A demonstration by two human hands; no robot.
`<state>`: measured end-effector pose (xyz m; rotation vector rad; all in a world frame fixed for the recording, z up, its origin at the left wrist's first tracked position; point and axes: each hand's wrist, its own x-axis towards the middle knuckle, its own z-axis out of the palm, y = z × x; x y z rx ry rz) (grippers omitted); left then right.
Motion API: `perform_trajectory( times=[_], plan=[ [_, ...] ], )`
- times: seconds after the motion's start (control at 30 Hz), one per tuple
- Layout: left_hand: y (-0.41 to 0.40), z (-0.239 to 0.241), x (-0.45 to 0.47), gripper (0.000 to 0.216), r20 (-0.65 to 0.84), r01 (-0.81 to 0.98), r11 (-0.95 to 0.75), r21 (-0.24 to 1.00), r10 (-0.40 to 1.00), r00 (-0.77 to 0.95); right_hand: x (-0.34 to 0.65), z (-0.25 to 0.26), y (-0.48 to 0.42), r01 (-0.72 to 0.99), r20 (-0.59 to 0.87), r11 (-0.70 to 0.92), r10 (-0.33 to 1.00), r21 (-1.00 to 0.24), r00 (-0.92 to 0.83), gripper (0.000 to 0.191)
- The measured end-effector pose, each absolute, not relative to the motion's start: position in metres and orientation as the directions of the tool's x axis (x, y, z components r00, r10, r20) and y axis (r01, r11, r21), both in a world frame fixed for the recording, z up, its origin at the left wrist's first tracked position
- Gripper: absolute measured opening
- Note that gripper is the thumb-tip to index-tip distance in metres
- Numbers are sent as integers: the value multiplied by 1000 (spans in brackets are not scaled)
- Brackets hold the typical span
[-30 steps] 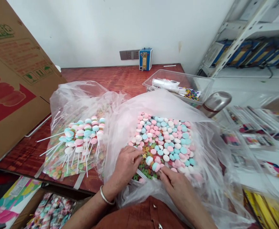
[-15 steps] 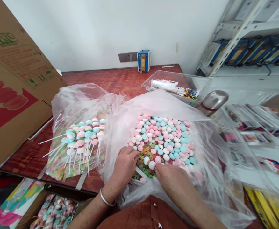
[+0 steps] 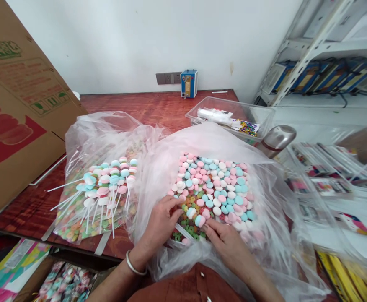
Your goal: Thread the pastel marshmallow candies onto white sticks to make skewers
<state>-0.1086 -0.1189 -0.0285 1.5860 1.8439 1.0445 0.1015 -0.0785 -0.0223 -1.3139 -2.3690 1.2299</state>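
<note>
My left hand [image 3: 163,220] is over the left part of an opened plastic bag, its index finger and thumb apart. Its index fingertip is beside a pink candy [image 3: 182,197]. My right hand [image 3: 227,243] rests low on the same bag with fingers stretched, the tips close to a small stacked candy [image 3: 199,221]. Another stacked candy [image 3: 191,213] lies between my hands. Pink, blue and white button candies [image 3: 223,188] are spread over colourful ring candies [image 3: 192,228]. A white stick [image 3: 183,230] lies beside my left thumb.
Finished candy lollipops [image 3: 111,180] lie on another plastic bag [image 3: 104,121] at left. A clear tray [image 3: 208,102] and a metal flask [image 3: 277,138] stand behind. A cardboard box [image 3: 20,96] is at left; an open box of wrapped candies [image 3: 67,279] is below the table edge.
My left index finger and thumb have spread apart. My right fingertips have drawn slightly back from the stacked candy. The view has shifted a little.
</note>
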Motion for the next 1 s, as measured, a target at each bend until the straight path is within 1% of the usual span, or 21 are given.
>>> perform_trajectory(
  times=[0.07, 0.1, 0.13, 0.2, 0.27, 0.3, 0.37, 0.47, 0.53, 0.6, 0.67, 0.77, 0.87, 1.0],
  plan=[
    [-116, -25, -107, 22, -12, 366, 100, 925, 972, -234, 109, -28, -84, 551, -216, 178, 790, -815, -575, 38],
    [-113, -23, -105, 21, -95, 211, 144, 967, 970, -225, 112, -31, -87, 516, -214, 137, 799, -846, -562, 39],
    [-111, -22, -103, 22, -179, 44, 191, 981, 963, -201, 114, -32, -89, 483, -214, 99, 807, -870, -551, 40],
    [-107, -21, -97, 28, -312, -253, 273, 928, 941, -129, 117, -35, -93, 421, -212, 39, 819, -906, -533, 42],
    [-103, -22, -92, 32, -391, -425, 325, 845, 917, -76, 119, -36, -95, 370, -196, 7, 838, -929, -509, 43],
    [-102, -22, -89, 33, -415, -459, 346, 818, 908, -55, 121, -36, -95, 347, -182, 1, 849, -938, -495, 42],
    [-101, -22, -83, 34, -426, -442, 363, 820, 903, -48, 123, -37, -96, 312, -160, -5, 868, -950, -471, 41],
    [-102, -19, -74, 34, -361, -366, 305, 879, 928, -94, 125, -36, -96, 316, -149, 5, 875, -949, -461, 40],
    [-101, -14, -68, 34, -312, -383, 259, 887, 947, -82, 124, -34, -97, 357, -127, 49, 883, -933, -453, 39],
    [-100, -11, -61, 31, -294, -475, 252, 843, 956, -15, 123, -31, -98, 398, -79, 115, 895, -910, -439, 38],
    [-97, -9, -54, 27, -281, -599, 252, 760, 959, 45, 123, -31, -100, 414, -9, 194, 898, -889, -440, 37],
    [-92, -8, -43, 27, -268, -731, 231, 643, 961, 68, 127, -40, -106, 427, 82, 271, 908, -862, -410, 34],
    [-89, -9, -30, 26, -281, -758, 248, 603, 956, 89, 133, -56, -114, 486, 109, 242, 952, -840, -286, 43],
    [-89, -9, -11, 28, -285, -767, 262, 586, 952, 108, 135, -69, -121, 546, 35, 158, 973, -823, -229, 60]
  ],
)
